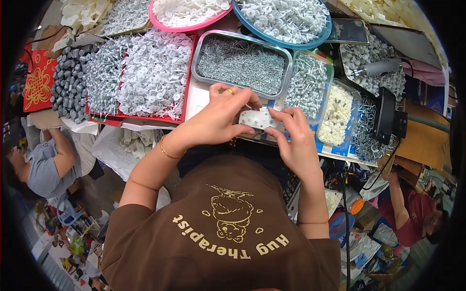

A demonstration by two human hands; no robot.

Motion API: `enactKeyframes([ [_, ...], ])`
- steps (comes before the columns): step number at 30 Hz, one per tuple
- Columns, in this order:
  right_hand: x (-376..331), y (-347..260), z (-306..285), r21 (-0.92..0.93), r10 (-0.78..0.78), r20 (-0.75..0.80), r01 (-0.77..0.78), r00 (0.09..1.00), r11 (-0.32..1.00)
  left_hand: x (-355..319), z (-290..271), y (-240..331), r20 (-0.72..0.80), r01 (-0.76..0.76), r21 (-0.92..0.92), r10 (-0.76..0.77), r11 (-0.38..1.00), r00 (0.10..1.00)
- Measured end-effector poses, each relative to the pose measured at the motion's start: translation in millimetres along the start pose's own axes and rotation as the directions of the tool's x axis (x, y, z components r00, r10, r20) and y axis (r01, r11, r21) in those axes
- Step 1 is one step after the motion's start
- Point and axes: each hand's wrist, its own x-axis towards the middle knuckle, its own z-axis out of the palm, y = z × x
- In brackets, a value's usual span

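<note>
A small white plastic piece with rounded ends and several metallic dots on its face is between my hands, over the near edge of the table. My left hand is closed about its left end, the thumb below and the curled fingers above. At its other end, my right hand pinches the piece between thumb and forefinger. A little white part shows at its upper edge, too small to make out. Just beyond my hands lies a metal tray full of small screws.
A red box of white disc-headed parts stands left, beside grey plugs. Pink and blue bowls are behind. Right are a tub of cream pieces, metal hooks and a black device. People sit on both sides.
</note>
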Motion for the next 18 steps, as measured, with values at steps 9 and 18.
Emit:
enactKeyframes([
  [9,-1,11,4,0.075,-0.023,-0.068,0.028,0.997,0.997,-21,24,-12,-0.141,-0.142,0.294,0.19,0.945,0.972],
  [18,-44,2,39,-0.173,-0.108,-0.263,0.064,0.959,0.983,-14,25,-12,-0.168,-0.224,0.404,0.313,0.887,0.935],
])
